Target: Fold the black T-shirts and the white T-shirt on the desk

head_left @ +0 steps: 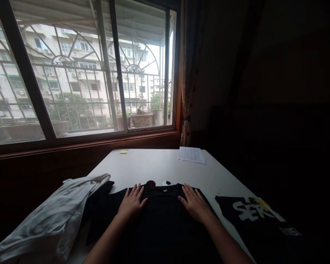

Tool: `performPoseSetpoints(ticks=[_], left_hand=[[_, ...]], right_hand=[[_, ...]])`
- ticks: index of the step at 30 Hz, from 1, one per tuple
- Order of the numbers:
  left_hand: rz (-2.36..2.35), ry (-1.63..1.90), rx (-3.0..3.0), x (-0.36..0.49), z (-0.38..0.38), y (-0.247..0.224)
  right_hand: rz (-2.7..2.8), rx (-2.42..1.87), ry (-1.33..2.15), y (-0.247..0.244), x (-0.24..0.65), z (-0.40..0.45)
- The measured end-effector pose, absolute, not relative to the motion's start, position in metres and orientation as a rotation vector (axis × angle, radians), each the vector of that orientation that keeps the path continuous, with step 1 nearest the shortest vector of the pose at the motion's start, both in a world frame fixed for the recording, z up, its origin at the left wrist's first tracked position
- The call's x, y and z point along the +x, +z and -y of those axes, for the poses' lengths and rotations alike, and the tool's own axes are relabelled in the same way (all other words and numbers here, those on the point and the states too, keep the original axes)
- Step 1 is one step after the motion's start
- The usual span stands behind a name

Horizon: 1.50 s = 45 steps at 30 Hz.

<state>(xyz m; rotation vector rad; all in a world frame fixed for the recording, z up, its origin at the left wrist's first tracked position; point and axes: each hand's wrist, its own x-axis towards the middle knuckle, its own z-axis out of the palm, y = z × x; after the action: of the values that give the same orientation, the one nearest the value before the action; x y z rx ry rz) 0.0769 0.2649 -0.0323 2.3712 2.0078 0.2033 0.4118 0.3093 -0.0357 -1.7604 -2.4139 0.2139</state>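
Observation:
A black T-shirt [165, 220] lies spread out on the white table [151, 165], its neckline toward the far end. My left hand [132, 202] rests flat on its left shoulder, fingers spread and pointing away from me. On the right shoulder, my right hand [194, 204] lies flat too, fingers apart. Neither hand grips the cloth. Just beyond the collar, a dark round object [151, 183] and a white round object with a dark centre [167, 183] show in part; I cannot tell what they are.
White cloth [49, 216] is heaped over dark fabric at the table's left edge. On the right lies a folded black garment with white lettering [244, 212]. Papers [192, 155] and a yellow note [123, 151] sit at the far end, below a window [79, 73] and a tied curtain [187, 91].

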Motion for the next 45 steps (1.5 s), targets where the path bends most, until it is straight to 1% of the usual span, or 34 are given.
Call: performPoseSetpoints(ticks=[12,19,24,28,31,34,36,38,41,43,45], left_hand=[[-1.931,0.193,2.428,0.077,-0.259,-0.029],[-1.963,0.131,2.381,0.083,-0.255,-0.024],[-1.913,0.160,2.373,0.083,-0.254,-0.021],[-1.765,0.269,2.387,0.074,-0.255,-0.022],[-1.721,0.485,2.389,0.058,-0.251,-0.019],[-1.866,0.700,2.480,0.035,-0.235,-0.007],[-2.030,0.749,2.561,0.017,-0.220,0.006],[-2.264,0.678,2.548,-0.002,-0.203,0.019],[-2.635,0.512,2.359,-0.025,-0.182,0.034],[-2.757,0.428,2.238,-0.034,-0.173,0.039],[-2.764,0.386,2.173,-0.039,-0.168,0.042]], right_hand=[[2.426,-1.750,0.186,-0.035,0.413,-0.308],[2.432,-1.759,0.173,-0.035,0.413,-0.306],[2.439,-1.758,0.169,-0.034,0.413,-0.305],[2.432,-1.742,0.151,-0.038,0.415,-0.306],[2.417,-1.734,0.131,-0.041,0.419,-0.307],[2.412,-1.727,0.112,-0.044,0.425,-0.307],[2.409,-1.729,0.108,-0.044,0.429,-0.307],[2.407,-1.741,0.110,-0.044,0.431,-0.307],[2.402,-1.760,0.112,-0.043,0.431,-0.306],[2.395,-1.764,0.109,-0.043,0.430,-0.307],[2.390,-1.764,0.106,-0.044,0.430,-0.308]])
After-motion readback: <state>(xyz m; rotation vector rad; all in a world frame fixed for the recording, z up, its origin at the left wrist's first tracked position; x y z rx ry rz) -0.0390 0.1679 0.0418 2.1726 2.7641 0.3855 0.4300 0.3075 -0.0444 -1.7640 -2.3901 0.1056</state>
